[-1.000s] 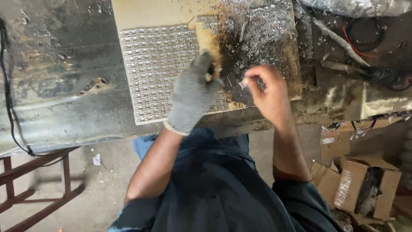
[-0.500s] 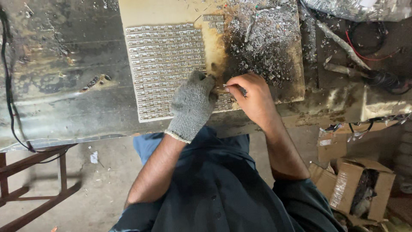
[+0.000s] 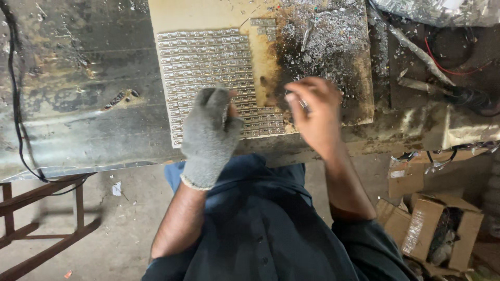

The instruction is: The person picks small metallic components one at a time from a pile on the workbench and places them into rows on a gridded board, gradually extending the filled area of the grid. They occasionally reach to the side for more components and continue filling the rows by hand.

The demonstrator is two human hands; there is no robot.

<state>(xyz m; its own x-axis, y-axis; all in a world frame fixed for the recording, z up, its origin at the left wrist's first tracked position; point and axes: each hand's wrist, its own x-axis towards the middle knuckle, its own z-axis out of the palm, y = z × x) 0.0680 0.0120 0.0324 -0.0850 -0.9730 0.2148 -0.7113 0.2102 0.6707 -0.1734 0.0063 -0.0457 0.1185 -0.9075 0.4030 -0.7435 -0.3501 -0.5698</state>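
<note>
A tan board [image 3: 208, 13] lies on a worn, stained bench [image 3: 78, 78]. It carries a grid of small silvery metal pieces [image 3: 208, 62] and, to the right, a burnt dark patch with a heap of metal shavings [image 3: 328, 36]. My left hand [image 3: 211, 132], in a grey knit glove, hovers over the grid's lower edge with its fingers curled; I cannot tell if it holds anything. My bare right hand [image 3: 317, 112] is blurred at the board's lower right, pinching a small metal piece [image 3: 303, 105].
A black cable [image 3: 15, 104] hangs down the bench's left side above a wooden frame [image 3: 31, 208]. Rods [image 3: 416, 49], a red wire [image 3: 448, 65] and a shiny bag [image 3: 437, 10] lie at the right. Open cardboard boxes [image 3: 442, 229] stand on the floor.
The hands were together at the grid's right edge. Now they have parted: the gloved left hand has moved left and back, the right hand to the right with a small piece.
</note>
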